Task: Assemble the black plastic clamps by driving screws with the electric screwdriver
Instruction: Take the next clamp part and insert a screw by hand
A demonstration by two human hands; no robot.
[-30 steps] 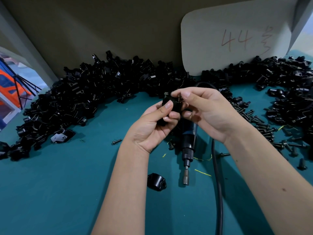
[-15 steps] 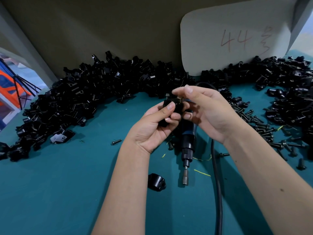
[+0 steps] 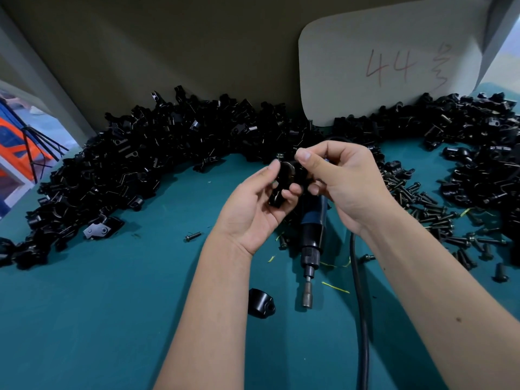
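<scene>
Both hands are fitting parts by finger: the left hand (image 3: 254, 204) grips a black clamp (image 3: 281, 190), the right hand (image 3: 346, 184) pinches at it, so next I judge the electric screwdriver (image 3: 311, 235) lying on the desk (image 3: 112, 305) beneath them must be picked up.

A teal table (image 3: 84, 319) runs back to a dull olive-grey wall (image 3: 168, 46). At two o'clock a pale board (image 3: 351, 52) marked "44" in red leans against that wall, and at nine o'clock an opening (image 3: 17, 142) shows bright daylight and something orange.
</scene>
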